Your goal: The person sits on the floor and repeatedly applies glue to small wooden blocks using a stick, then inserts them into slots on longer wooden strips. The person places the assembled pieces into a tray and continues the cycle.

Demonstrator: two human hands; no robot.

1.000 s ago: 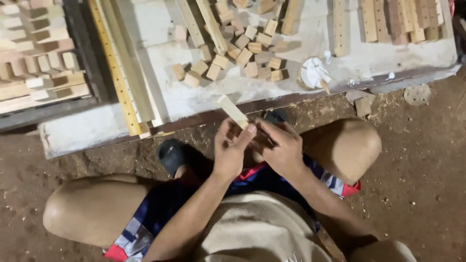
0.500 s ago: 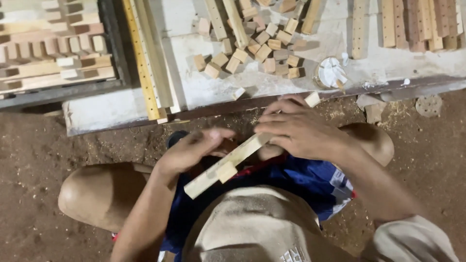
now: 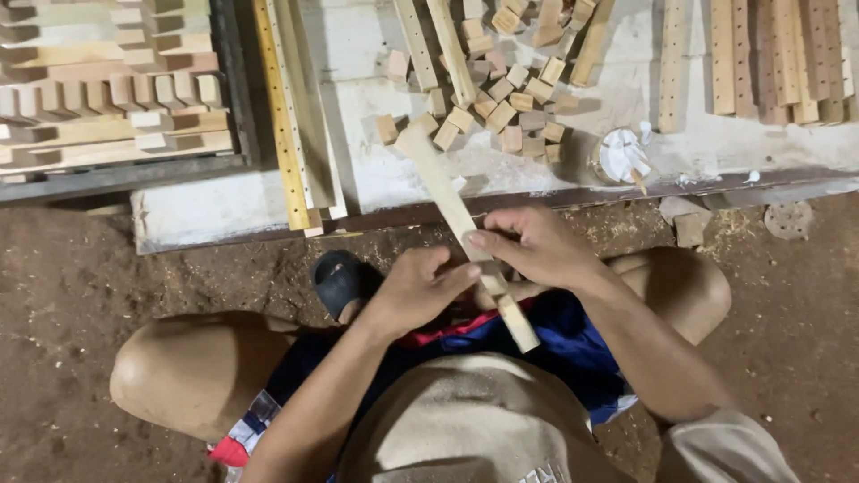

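Over the lap, both hands are clamped on the slat [image 3: 452, 207]: left hand [image 3: 416, 291] pinching mid-length, right hand [image 3: 537, 250] wrapped just above. Its far end pokes toward the blocks [image 3: 501, 98] on the worktop [image 3: 376, 170]. I'd keep the fingers tight and the slat steady.

View: a single head-worn camera looked steeply down from above the seated person.
Facing: it faced forward and down, past the chest and lap to the dirt floor [image 3: 80, 268] and the low white board [image 3: 376, 170] beyond the knees.
Nearness: it was close; the left hand [image 3: 416, 291] and right hand [image 3: 532, 250] sat near the middle of the frame, with the long wooden strip [image 3: 456, 215] running diagonally between them.
Frame edges: the bottom edge cut off the torso; the top edge took in small wooden blocks [image 3: 501, 98] and drilled slats [image 3: 778, 54].
Shared ground: there was only one view, so no overlap.
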